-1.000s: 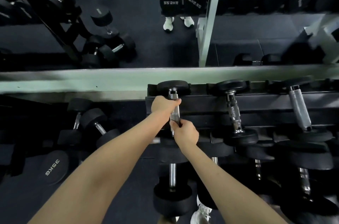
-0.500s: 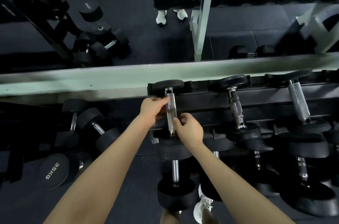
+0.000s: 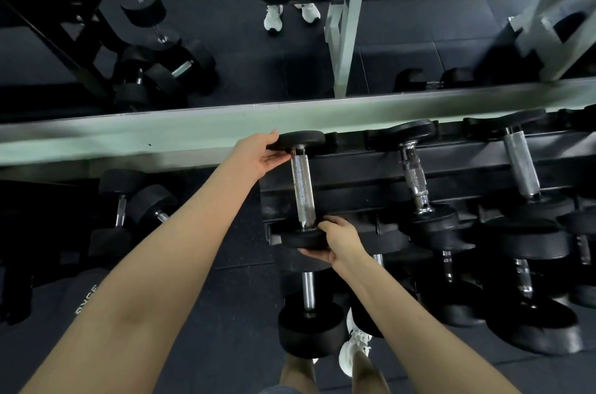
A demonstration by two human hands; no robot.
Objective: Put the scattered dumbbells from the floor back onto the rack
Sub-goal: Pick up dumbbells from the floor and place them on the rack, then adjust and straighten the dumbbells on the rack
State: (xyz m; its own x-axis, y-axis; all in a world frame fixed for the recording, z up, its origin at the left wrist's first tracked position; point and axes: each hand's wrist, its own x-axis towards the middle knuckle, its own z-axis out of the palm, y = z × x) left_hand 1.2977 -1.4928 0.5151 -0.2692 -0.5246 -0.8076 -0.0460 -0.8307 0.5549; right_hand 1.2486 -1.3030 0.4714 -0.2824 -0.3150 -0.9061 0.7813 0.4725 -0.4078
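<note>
Head view, looking down over our own arms: we have a small dumbbell (image 3: 303, 190) lying across the top tier of the rack (image 3: 361, 190), its knurled steel handle running away from us and a black head at each end. Our left hand (image 3: 258, 155) is at the far head, fingers loosely spread against its rim and the collar of the handle, more a steadying touch than a full grip. Our right hand (image 3: 335, 243) cups the near head, thumb on top and fingers curled beneath it. To the right on the same tier sit two more dumbbells (image 3: 416, 181), parallel to ours and apart from it. Below, on the lower tier, a heavier dumbbell (image 3: 309, 306) stands just under our right wrist. Left of the rack, several dumbbells (image 3: 138, 210) lie on the dark floor (image 3: 225, 313). Behind the rack a mirror (image 3: 225, 39) reflects more weights and white shoes.
</note>
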